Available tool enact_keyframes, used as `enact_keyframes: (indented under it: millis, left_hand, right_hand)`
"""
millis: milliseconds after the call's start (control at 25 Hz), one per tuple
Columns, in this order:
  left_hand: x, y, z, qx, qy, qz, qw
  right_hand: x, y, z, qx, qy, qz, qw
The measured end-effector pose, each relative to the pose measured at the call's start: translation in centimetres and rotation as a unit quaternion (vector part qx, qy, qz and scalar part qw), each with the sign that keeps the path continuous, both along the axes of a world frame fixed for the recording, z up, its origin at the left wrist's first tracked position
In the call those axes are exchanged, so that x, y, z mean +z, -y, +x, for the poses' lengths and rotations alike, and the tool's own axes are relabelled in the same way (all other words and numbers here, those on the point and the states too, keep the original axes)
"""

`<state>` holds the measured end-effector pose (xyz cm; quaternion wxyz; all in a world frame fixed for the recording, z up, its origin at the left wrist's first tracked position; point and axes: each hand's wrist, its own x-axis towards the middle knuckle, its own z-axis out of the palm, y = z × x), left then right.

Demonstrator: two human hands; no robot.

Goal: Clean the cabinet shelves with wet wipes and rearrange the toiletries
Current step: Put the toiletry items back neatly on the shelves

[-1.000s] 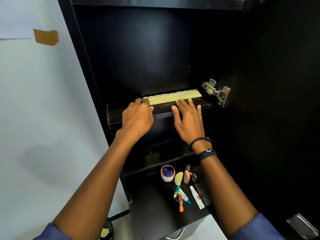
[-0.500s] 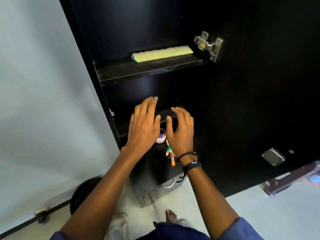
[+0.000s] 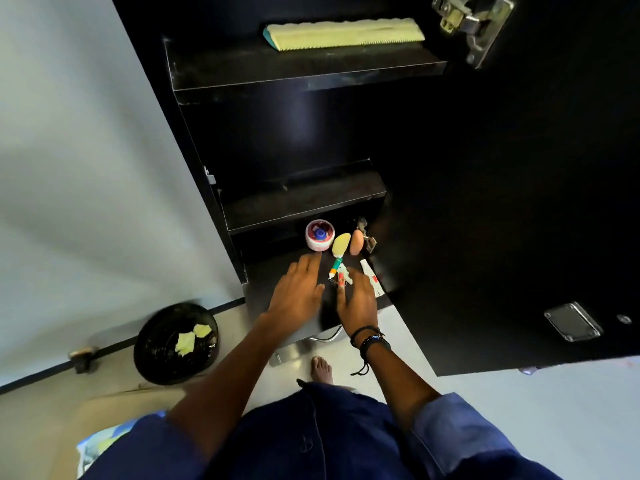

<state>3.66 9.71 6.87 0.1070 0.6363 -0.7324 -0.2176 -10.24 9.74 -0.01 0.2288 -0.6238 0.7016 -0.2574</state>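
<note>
A pale yellow comb (image 3: 344, 33) lies on the upper black shelf (image 3: 304, 72). The middle shelf (image 3: 301, 202) holds nothing. On the lowest surface (image 3: 263, 289) sit a round white jar with a red and blue top (image 3: 319, 234), a yellow brush (image 3: 339, 249), a peach sponge (image 3: 356, 242), small tubes (image 3: 341, 277) and a white tube (image 3: 372, 282). My left hand (image 3: 298, 289) hovers flat just in front of the jar, fingers straight. My right hand (image 3: 356, 299) is over the small tubes, fingers spread; whether it touches them is unclear.
The black cabinet door (image 3: 519, 202) stands open on the right, with a metal hinge (image 3: 471, 22) near the top. A black waste bin (image 3: 176, 342) holding crumpled yellowish wipes stands on the floor at the left. A bare foot (image 3: 321, 370) is below the cabinet.
Both hands have left the comb on the upper shelf and dropped down past the middle shelf to the toiletries on the lowest surface. The view has tilted down.
</note>
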Motion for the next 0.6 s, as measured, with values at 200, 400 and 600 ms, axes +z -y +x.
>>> enact_keyframes:
  millis: [200, 400, 600]
  left_hand:
    - [-3.7, 3.4, -1.4, -0.008, -0.009, 0.062, 0.998]
    - [-5.8, 9.0, -4.0, -0.007, -0.013, -0.020, 1.000]
    - [-9.0, 13.6, -6.5, -0.050, 0.015, 0.067, 0.996]
  right_hand:
    - [-1.8, 4.4, -3.5, -0.007, -0.065, 0.077, 0.995]
    - [-2.7, 9.4, -4.0, 0.052, -0.116, 0.053, 0.990]
    - [-3.3, 14.5, -4.6, 0.105, -0.158, 0.092, 0.978]
